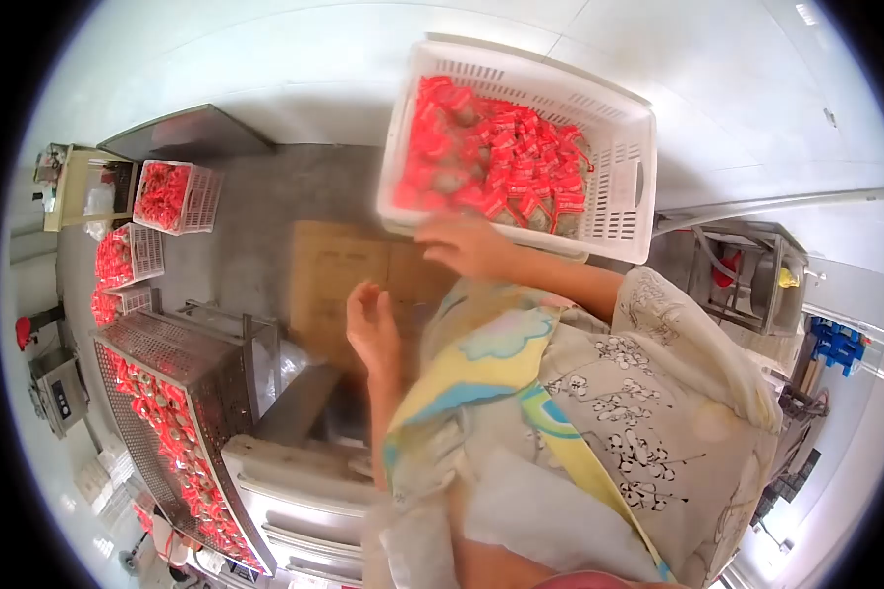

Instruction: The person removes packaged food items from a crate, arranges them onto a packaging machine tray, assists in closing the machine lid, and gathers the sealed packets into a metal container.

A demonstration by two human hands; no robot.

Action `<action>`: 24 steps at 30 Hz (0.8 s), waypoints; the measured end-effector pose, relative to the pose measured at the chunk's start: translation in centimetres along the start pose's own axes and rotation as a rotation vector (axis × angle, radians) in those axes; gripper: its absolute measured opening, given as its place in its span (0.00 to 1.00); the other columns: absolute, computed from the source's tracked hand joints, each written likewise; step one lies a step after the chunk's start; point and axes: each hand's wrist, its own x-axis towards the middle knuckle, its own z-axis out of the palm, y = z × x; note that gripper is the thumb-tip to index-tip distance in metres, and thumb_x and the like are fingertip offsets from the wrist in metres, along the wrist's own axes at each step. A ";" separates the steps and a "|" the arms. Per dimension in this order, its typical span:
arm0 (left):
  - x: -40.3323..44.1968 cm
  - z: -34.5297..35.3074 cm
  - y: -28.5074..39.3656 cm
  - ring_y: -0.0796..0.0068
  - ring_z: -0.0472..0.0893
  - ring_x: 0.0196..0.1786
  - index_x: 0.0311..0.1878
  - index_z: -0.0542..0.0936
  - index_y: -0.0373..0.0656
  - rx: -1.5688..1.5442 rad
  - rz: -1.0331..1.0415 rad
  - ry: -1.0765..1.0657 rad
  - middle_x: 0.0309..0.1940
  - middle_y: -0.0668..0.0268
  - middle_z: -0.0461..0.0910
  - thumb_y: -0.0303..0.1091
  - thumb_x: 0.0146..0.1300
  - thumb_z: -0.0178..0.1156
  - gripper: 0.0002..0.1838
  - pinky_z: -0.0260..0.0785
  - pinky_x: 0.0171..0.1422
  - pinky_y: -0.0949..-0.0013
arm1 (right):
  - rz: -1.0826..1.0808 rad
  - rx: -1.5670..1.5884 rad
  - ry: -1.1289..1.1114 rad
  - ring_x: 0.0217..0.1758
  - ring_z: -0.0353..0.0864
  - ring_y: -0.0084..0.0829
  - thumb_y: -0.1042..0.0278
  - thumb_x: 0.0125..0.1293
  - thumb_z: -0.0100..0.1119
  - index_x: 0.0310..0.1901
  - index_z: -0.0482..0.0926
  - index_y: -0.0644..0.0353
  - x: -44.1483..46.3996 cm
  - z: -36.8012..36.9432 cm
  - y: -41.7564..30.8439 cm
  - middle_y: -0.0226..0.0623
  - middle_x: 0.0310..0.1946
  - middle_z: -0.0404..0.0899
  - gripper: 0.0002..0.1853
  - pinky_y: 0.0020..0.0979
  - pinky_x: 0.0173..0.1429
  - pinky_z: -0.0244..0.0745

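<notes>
A white plastic crate [619, 187] with slotted walls holds many small red-printed packets [530, 162]; those in its left part are smeared by motion. My right hand [467, 245] is at the crate's near wall, fingers stretched out and nothing visible in them. Whether it touches the rim, I cannot tell. My left hand [373, 329] hangs lower and to the left, above brown cardboard [339, 265]. Its fingers are loosely bent, apart from the thumb, and hold nothing.
At the lower left stands a perforated metal tray [182, 344] of red packets. Several filled white crates [201, 196] stand farther left. A metal stand [756, 265] is on the right, and a white wall [344, 69] rises behind the crate.
</notes>
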 end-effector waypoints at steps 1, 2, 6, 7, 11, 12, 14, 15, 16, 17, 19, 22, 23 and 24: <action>0.9 1.3 1.2 0.70 0.79 0.43 0.49 0.77 0.37 -0.004 0.054 -0.022 0.40 0.61 0.81 0.27 0.61 0.62 0.13 0.71 0.51 0.68 | 0.017 -0.007 0.064 0.42 0.79 0.39 0.67 0.60 0.62 0.45 0.77 0.58 0.2 -1.5 1.4 0.37 0.44 0.77 0.12 0.35 0.45 0.75; 2.3 2.8 2.6 0.67 0.80 0.43 0.49 0.77 0.37 -0.007 0.107 -0.038 0.40 0.60 0.81 0.27 0.61 0.62 0.13 0.71 0.51 0.67 | 0.053 -0.022 0.116 0.41 0.79 0.36 0.66 0.60 0.62 0.46 0.77 0.58 0.3 -3.0 3.2 0.37 0.44 0.77 0.13 0.34 0.45 0.75; 8.0 8.9 7.1 0.66 0.80 0.47 0.52 0.77 0.38 0.317 0.339 -0.228 0.43 0.60 0.81 0.32 0.60 0.64 0.18 0.71 0.53 0.66 | 0.412 0.064 0.209 0.39 0.79 0.32 0.64 0.60 0.63 0.49 0.76 0.58 -0.5 -8.5 8.3 0.37 0.42 0.77 0.16 0.33 0.45 0.75; 9.6 10.4 7.3 0.63 0.80 0.48 0.51 0.77 0.39 0.430 0.394 -0.266 0.44 0.59 0.81 0.35 0.58 0.66 0.19 0.72 0.53 0.63 | 0.426 0.032 0.148 0.40 0.79 0.32 0.64 0.60 0.64 0.50 0.76 0.58 -0.4 -9.2 9.5 0.38 0.43 0.77 0.17 0.32 0.45 0.75; 13.0 14.1 10.0 0.60 0.80 0.50 0.46 0.80 0.41 0.973 0.278 -0.677 0.44 0.57 0.81 0.45 0.50 0.70 0.23 0.74 0.51 0.61 | 0.450 0.008 -0.025 0.45 0.78 0.37 0.59 0.57 0.66 0.60 0.68 0.55 1.2 -9.2 12.3 0.40 0.53 0.73 0.30 0.36 0.49 0.75; 13.2 14.5 9.6 0.60 0.80 0.49 0.44 0.81 0.42 1.005 0.261 -0.723 0.43 0.58 0.81 0.46 0.49 0.70 0.22 0.74 0.50 0.61 | 0.434 0.044 -0.031 0.47 0.78 0.39 0.59 0.57 0.67 0.62 0.66 0.55 2.0 -8.7 12.7 0.41 0.54 0.72 0.32 0.37 0.51 0.74; 13.7 15.8 9.8 0.62 0.79 0.49 0.41 0.82 0.43 1.162 0.161 -0.803 0.42 0.59 0.81 0.45 0.49 0.69 0.20 0.75 0.47 0.61 | 0.372 0.062 0.016 0.51 0.76 0.41 0.57 0.54 0.68 0.63 0.63 0.56 3.9 -6.8 14.4 0.43 0.56 0.71 0.36 0.40 0.54 0.73; 13.9 16.8 10.2 0.62 0.79 0.49 0.40 0.82 0.44 1.284 0.075 -0.833 0.41 0.59 0.81 0.44 0.50 0.68 0.18 0.76 0.46 0.61 | 0.325 0.044 0.069 0.53 0.75 0.42 0.56 0.53 0.69 0.63 0.63 0.57 4.8 -4.8 16.3 0.44 0.56 0.71 0.38 0.41 0.55 0.72; 14.1 17.4 10.5 0.62 0.79 0.49 0.39 0.83 0.45 1.404 -0.013 -0.862 0.41 0.59 0.81 0.43 0.50 0.67 0.16 0.76 0.45 0.61 | 0.279 0.023 0.122 0.55 0.74 0.43 0.55 0.52 0.70 0.63 0.63 0.58 5.7 -3.8 16.4 0.45 0.55 0.71 0.39 0.42 0.56 0.71; 14.3 17.7 9.8 0.63 0.79 0.48 0.39 0.83 0.45 1.450 0.019 -0.853 0.41 0.60 0.81 0.41 0.51 0.66 0.14 0.76 0.45 0.60 | 0.315 -0.019 0.063 0.56 0.73 0.43 0.54 0.51 0.70 0.61 0.64 0.59 6.2 -2.9 16.5 0.45 0.54 0.71 0.38 0.43 0.56 0.70; 14.5 18.1 7.5 0.64 0.79 0.48 0.38 0.84 0.45 1.509 0.085 -0.842 0.40 0.60 0.82 0.40 0.52 0.65 0.13 0.76 0.44 0.60 | 0.383 -0.107 -0.056 0.57 0.72 0.44 0.53 0.49 0.71 0.57 0.67 0.61 7.6 -2.9 15.0 0.46 0.52 0.72 0.36 0.43 0.57 0.70; 14.8 17.9 6.0 0.65 0.79 0.47 0.38 0.84 0.45 1.471 0.172 -0.840 0.39 0.62 0.81 0.44 0.52 0.65 0.14 0.75 0.43 0.60 | 0.277 -0.256 0.007 0.55 0.73 0.44 0.53 0.48 0.71 0.50 0.71 0.61 7.8 -1.0 16.4 0.46 0.49 0.72 0.31 0.43 0.56 0.70; 14.8 17.7 5.8 0.65 0.79 0.47 0.38 0.84 0.45 1.433 0.193 -0.836 0.39 0.63 0.81 0.46 0.52 0.66 0.16 0.75 0.43 0.61 | 0.274 -0.291 0.000 0.55 0.73 0.44 0.54 0.47 0.71 0.50 0.72 0.61 7.8 -0.4 16.8 0.46 0.48 0.72 0.30 0.43 0.55 0.71; 14.6 17.4 5.9 0.65 0.79 0.47 0.37 0.84 0.45 1.373 0.204 -0.816 0.38 0.63 0.81 0.50 0.51 0.66 0.18 0.75 0.43 0.61 | 0.269 -0.327 -0.007 0.54 0.74 0.44 0.54 0.47 0.71 0.49 0.73 0.60 8.0 -0.4 16.5 0.46 0.47 0.73 0.29 0.43 0.55 0.71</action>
